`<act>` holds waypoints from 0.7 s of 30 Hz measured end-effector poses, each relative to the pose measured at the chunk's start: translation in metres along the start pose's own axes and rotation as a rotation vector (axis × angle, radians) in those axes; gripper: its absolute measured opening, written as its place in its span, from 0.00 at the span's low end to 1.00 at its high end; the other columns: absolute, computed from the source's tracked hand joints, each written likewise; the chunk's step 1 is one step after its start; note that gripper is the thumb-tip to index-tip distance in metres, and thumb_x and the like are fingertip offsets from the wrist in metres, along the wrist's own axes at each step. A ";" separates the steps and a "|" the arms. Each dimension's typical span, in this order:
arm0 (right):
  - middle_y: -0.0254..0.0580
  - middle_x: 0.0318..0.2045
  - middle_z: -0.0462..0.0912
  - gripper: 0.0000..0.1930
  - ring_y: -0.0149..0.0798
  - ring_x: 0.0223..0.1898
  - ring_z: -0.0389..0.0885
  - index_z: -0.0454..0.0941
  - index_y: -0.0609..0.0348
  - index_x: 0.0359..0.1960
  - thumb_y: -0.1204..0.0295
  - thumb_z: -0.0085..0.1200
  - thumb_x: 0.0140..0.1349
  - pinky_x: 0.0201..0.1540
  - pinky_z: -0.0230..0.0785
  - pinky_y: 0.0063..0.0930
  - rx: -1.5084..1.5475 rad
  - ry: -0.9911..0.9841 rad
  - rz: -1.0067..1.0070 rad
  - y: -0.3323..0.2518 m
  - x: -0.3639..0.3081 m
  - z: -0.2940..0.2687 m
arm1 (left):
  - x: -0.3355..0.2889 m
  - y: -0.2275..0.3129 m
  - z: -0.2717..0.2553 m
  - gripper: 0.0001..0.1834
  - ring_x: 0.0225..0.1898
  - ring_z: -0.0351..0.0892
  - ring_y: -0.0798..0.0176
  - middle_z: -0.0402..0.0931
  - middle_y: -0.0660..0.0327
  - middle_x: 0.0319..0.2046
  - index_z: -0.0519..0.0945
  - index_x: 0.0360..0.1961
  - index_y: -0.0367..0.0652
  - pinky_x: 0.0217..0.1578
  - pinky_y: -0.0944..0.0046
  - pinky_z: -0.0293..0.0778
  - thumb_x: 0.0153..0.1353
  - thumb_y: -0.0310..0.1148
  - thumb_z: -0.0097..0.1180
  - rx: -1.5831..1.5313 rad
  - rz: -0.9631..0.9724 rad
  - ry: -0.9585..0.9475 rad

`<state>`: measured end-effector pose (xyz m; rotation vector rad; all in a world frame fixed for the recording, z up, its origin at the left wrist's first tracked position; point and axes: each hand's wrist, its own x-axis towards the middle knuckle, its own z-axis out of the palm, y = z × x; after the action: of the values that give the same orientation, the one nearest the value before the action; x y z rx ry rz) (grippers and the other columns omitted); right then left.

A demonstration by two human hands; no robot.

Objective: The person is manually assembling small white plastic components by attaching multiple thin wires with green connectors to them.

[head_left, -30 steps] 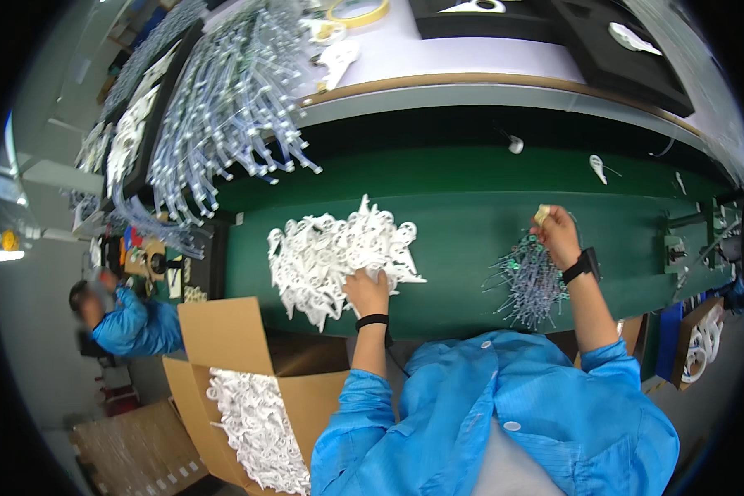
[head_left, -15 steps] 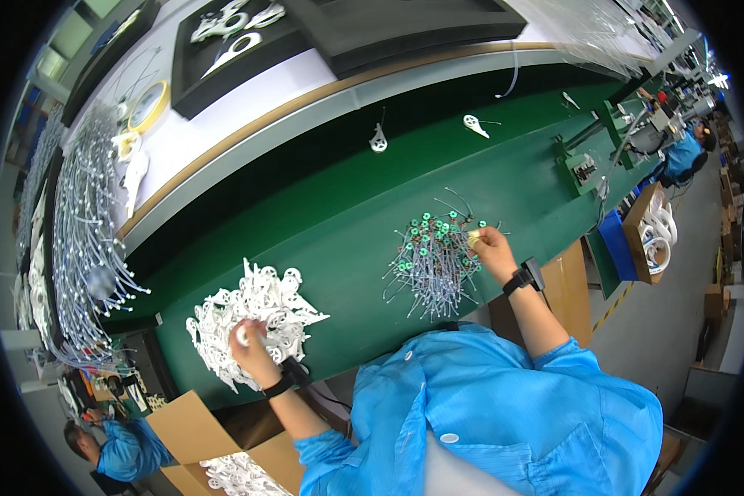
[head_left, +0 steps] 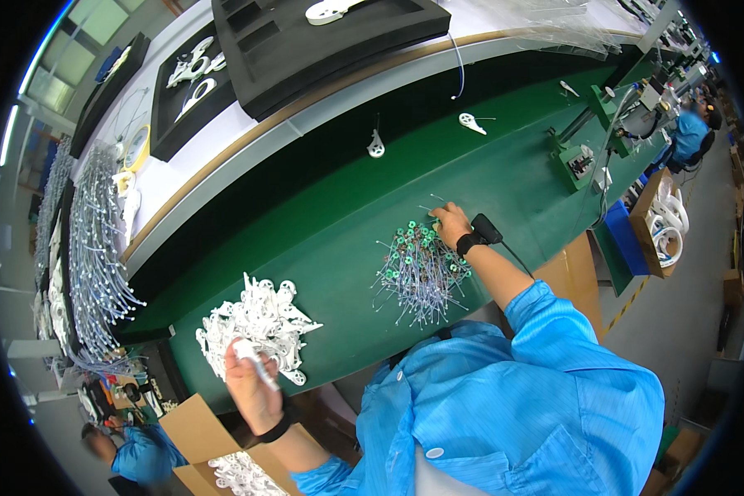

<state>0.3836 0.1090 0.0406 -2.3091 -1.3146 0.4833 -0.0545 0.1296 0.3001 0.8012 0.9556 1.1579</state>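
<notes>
My left hand [head_left: 253,392] is closed around a white plastic part [head_left: 246,352], raised at the near edge of a heap of similar white parts [head_left: 260,318]. The held part is slightly blurred. My right hand [head_left: 452,225] is at the far right edge of a pile of thin wires with green round ends [head_left: 422,277]. Its fingertips are pinched together at a thin wire [head_left: 432,207]; the gripped spot is partly hidden by the fingers.
Single white parts [head_left: 376,146] [head_left: 471,123] lie farther back on the green bench [head_left: 347,273]. Black foam trays [head_left: 322,58] sit on the shelf above. Bundled wires [head_left: 99,248] hang at left. A green fixture [head_left: 574,161] stands at right; a cardboard box [head_left: 194,430] is below left.
My left hand has lifted toward me, with a white part now plainly in it. My right hand has moved to the far edge of the wire pile. The view has shifted slightly.
</notes>
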 end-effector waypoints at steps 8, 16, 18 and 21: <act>0.50 0.39 0.74 0.13 0.56 0.42 0.73 0.77 0.51 0.35 0.81 0.55 0.46 0.45 0.68 0.46 -0.103 0.061 -0.097 0.024 0.005 0.017 | -0.022 -0.055 0.077 0.19 0.34 0.72 0.64 0.73 0.63 0.37 0.62 0.55 0.54 0.34 0.62 0.70 0.66 0.35 0.52 -0.052 -0.074 -0.126; 0.30 0.30 0.75 0.06 0.21 0.25 0.70 0.72 0.59 0.41 0.78 0.49 0.63 0.27 0.65 0.17 0.813 -0.021 -0.012 0.010 -0.030 -0.036 | -0.013 -0.055 0.095 0.16 0.29 0.64 0.69 0.69 0.63 0.38 0.63 0.56 0.54 0.28 0.68 0.65 0.70 0.43 0.42 -0.372 -0.288 -0.237; 0.30 0.29 0.76 0.06 0.22 0.25 0.71 0.73 0.60 0.41 0.78 0.50 0.62 0.28 0.65 0.17 0.943 -0.143 0.052 -0.015 -0.052 -0.063 | -0.011 -0.057 0.094 0.22 0.28 0.63 0.70 0.69 0.62 0.38 0.65 0.59 0.45 0.24 0.72 0.61 0.70 0.45 0.41 -0.501 -0.392 -0.266; 0.30 0.30 0.77 0.07 0.23 0.26 0.73 0.75 0.59 0.42 0.77 0.52 0.62 0.29 0.68 0.17 1.161 -0.356 0.105 -0.056 -0.092 -0.103 | -0.004 -0.061 0.099 0.25 0.27 0.63 0.70 0.69 0.61 0.38 0.64 0.60 0.40 0.24 0.72 0.61 0.69 0.45 0.43 -0.498 -0.450 -0.331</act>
<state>0.3503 0.0341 0.1652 -1.3259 -0.6870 1.3100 0.0585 0.1083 0.2848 0.3311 0.4999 0.7848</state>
